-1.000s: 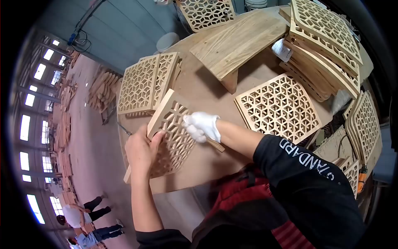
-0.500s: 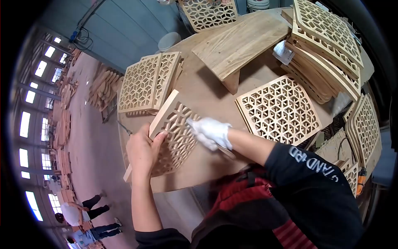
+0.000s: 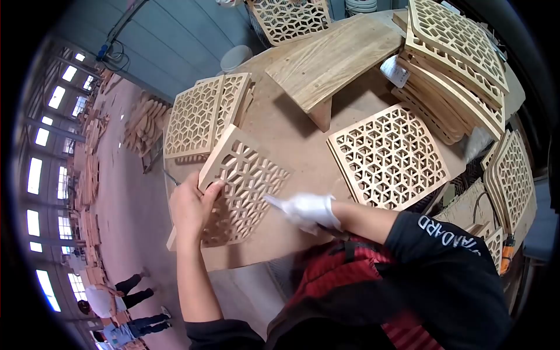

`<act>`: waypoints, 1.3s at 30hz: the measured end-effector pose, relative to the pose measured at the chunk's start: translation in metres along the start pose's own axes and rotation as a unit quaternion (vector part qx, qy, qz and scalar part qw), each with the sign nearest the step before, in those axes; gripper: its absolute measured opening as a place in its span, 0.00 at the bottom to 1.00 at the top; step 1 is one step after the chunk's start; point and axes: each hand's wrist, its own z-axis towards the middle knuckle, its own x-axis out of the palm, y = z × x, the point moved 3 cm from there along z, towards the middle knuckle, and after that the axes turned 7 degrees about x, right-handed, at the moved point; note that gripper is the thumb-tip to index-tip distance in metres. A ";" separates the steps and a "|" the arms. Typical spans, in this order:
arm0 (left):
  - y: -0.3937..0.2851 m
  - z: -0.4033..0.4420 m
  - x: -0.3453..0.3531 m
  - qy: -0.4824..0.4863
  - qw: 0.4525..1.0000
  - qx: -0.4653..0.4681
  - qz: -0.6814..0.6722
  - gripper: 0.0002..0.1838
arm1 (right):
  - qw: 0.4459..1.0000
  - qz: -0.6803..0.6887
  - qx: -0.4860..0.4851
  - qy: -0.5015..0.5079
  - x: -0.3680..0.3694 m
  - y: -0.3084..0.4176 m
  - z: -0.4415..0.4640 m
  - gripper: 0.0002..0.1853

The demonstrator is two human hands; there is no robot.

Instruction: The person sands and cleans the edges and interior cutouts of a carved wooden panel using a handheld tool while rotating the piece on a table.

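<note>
My bare left hand grips the thick edge of a wooden lattice panel, thumb on the near face and fingers behind. The panel stands tilted on the table. Just right of its cut-out face is my right hand, in a white glove and blurred by motion. Its fingers are closed around something slim whose pale tip points at the lattice; the kind cannot be made out. To the right lies a stack of similar lattice panels. Behind the held panel, more lattice panels are stacked.
A low wooden bench stands at the back of the table. Curved wooden parts and lattice panels are piled at far right. An orange power tool sits at the right edge. Two people are far off at lower left.
My right hand has pulled away from the lattice, moving right and slightly down. The held panel has shifted a little left and turned its face more towards me, still in my left hand.
</note>
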 end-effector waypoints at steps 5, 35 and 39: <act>0.003 0.004 -0.002 -0.015 0.999 0.030 -0.017 0.19 | 0.951 0.238 0.198 -0.008 0.006 -0.060 -0.022 0.17; 0.065 -0.141 0.043 -0.189 0.842 -0.101 -0.495 0.24 | 0.996 0.061 0.062 0.002 0.016 -0.002 -0.040 0.17; 0.048 -0.141 0.053 -0.231 0.823 -0.099 -0.509 0.20 | 0.992 -0.096 -0.079 -0.021 0.015 0.032 -0.045 0.12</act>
